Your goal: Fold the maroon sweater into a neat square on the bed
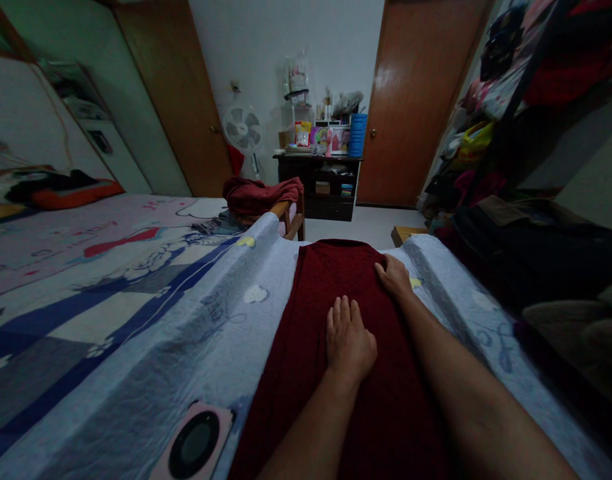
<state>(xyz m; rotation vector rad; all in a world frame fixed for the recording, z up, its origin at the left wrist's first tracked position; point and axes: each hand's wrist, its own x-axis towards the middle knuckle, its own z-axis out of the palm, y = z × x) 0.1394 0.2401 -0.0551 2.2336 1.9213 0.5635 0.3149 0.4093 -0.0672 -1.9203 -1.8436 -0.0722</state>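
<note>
One dark red garment (306,347) lies lengthwise, spread on a pale blue blanket (231,347), its collar end at twelve o'clock. Two bare hands are on it. The left hand (351,341) rests near its middle — palm down, fingers straight and nearly together, with no hold on anything. The right hand (395,277) is at its upper edge towards one o'clock, fingers loosely bent over the border; I cannot tell whether the cloth is pinched there.

Seen from the garment's middle, one pink device (193,440) with a single round dark face lies at eight o'clock, just beside the cloth. One patterned bedspread (81,320) spreads out at nine to ten. At eleven o'clock, one reddish cloth (266,197) is draped over wooden furniture, with one white fan (243,128) beyond. One dark cabinet (331,208) stands at twelve, between two brown doors — one (166,100) towards eleven, the other (421,100) at one. Dark clothing (541,247) is piled at two o'clock.
</note>
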